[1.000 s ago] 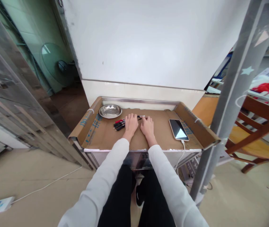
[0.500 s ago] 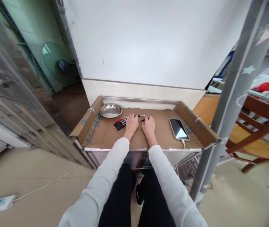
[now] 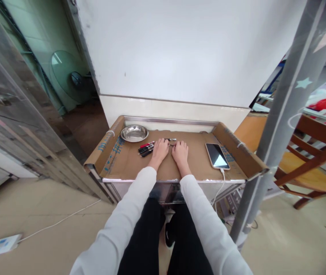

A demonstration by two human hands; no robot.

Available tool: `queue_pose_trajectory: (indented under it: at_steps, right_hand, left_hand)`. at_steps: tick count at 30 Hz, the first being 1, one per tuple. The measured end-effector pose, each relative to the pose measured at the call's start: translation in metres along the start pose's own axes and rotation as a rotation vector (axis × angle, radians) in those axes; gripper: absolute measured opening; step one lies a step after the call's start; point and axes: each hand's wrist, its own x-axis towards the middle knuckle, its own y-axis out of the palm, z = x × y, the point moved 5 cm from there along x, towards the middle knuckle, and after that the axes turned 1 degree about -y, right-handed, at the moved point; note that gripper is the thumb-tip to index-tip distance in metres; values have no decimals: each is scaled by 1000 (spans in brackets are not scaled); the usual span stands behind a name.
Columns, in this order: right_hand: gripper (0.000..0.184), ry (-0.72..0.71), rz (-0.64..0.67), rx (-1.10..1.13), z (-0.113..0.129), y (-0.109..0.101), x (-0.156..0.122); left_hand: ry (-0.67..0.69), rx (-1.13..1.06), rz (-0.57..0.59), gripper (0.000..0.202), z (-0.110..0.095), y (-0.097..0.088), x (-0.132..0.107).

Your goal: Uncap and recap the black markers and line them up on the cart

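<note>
My left hand (image 3: 159,149) lies palm down on the cardboard-lined table (image 3: 128,164), its fingers flat and slightly apart over a bundle of red and black pens (image 3: 146,148). Beside it my right hand (image 3: 180,150) also lies flat with fingers stretched out. Its fingertips touch a black pen (image 3: 171,139) lying crosswise behind both hands. Neither hand grips anything.
A shallow steel bowl (image 3: 134,133) stands at the back left of the table. A phone (image 3: 217,156) on a white cable lies at the right. Raised cardboard flaps edge both sides. A grey post (image 3: 277,114) and a wooden chair (image 3: 308,168) stand to the right; a white wall is behind.
My right hand has drawn back slightly from the black pen and shifted a little to the right. My left hand stays flat over the pens.
</note>
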Motion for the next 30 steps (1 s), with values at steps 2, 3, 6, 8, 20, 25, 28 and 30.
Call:
queue_pose_trajectory:
  at_steps: [2,3,6,8,20,25,28,30]
  right_hand:
    - [26,-11,9,-5,1,0,0]
    - [27,-16,13,-4,1,0,0]
    - [28,-33,21,6,1,-1,0]
    - [28,-46,19,11,2,-1,0]
    - [29,-3,-35,26,-1,-5,0]
    - [28,-86,8,119,2,-2,2]
    - [27,-146,15,158,5,-5,1]
    - [27,-166,14,157,7,-6,1]
  left_hand:
    - [10,-9,4,22,-1,0,0]
    - [17,-16,8,22,-2,-1,0]
    - [58,-39,23,21,-4,-1,1]
    - [73,-44,22,21,-4,-1,1]
    - [52,-62,-15,21,-2,-3,0]
    - [84,-129,-14,19,-2,-2,1]
    - [63,-212,-60,16,0,-6,0]
    - [54,-241,-81,15,1,-7,0]
